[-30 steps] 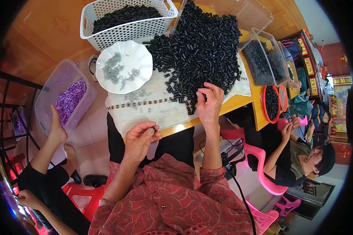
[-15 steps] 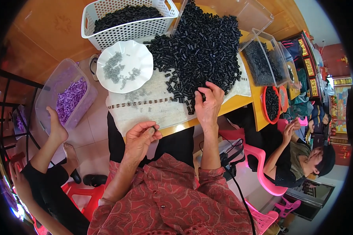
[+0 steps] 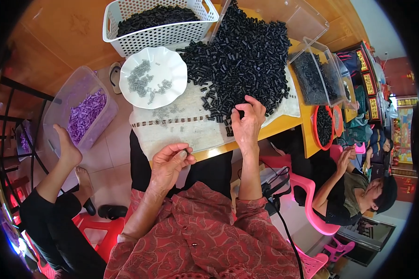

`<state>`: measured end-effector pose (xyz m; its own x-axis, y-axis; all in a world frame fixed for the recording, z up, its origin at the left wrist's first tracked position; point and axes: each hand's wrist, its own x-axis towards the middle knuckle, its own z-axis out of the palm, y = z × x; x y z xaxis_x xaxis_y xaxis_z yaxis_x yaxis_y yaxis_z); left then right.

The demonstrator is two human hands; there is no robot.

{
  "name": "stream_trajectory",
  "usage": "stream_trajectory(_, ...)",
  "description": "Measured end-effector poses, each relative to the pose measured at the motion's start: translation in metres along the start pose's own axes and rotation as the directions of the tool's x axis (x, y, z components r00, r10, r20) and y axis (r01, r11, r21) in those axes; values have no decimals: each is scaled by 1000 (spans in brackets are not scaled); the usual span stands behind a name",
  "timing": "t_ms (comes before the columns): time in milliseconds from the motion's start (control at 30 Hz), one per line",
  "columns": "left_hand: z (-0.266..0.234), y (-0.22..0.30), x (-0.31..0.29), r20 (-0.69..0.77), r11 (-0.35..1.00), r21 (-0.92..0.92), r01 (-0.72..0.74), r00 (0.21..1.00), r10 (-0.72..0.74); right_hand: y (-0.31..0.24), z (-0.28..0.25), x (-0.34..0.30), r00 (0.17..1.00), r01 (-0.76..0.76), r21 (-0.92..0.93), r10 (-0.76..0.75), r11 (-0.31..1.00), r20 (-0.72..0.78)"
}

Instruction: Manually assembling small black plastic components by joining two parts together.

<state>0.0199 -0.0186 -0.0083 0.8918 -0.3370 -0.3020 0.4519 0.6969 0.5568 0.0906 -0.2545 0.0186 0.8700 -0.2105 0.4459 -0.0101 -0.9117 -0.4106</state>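
My left hand [image 3: 172, 162] is closed in a pinch by the table's front edge, with a small dark piece [image 3: 188, 151] between thumb and fingertips. At the near edge of a large heap of small black cylinders [image 3: 251, 56], my right hand [image 3: 249, 124] has its thumb and forefinger on a black cylinder [image 3: 240, 113]. The fingers partly cover that one. Small clear pieces [image 3: 167, 113] lie loose on the white cloth [image 3: 146, 135]. More clear pieces [image 3: 139, 79] rest in a white scalloped plate [image 3: 174, 93] left of the heap.
A white perforated basket [image 3: 163, 39] of black pieces stands behind the plate. To the right are a clear bin [image 3: 312, 76] and a red bowl [image 3: 331, 130] of black pieces. A tub [image 3: 86, 111] holds purple pieces at left. One person [image 3: 354, 190] sits right; another's legs [image 3: 51, 200] show left.
The table and its things have shifted slightly rightward in view. Both my hands keep nearly the same pose. The arm of the person at left is no longer visible.
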Motion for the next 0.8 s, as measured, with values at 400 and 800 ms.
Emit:
stream_trajectory(400, 1, 5, 0, 38, 993, -121, -4, 999, 9, -42, -31, -36, 947, -319, 820, 185, 475, 262)
stream_trajectory(800, 9, 20, -9, 82, 936, -351, -36, 994, 69, -100, -40, -67, 823, -565, 788, 104, 245, 558)
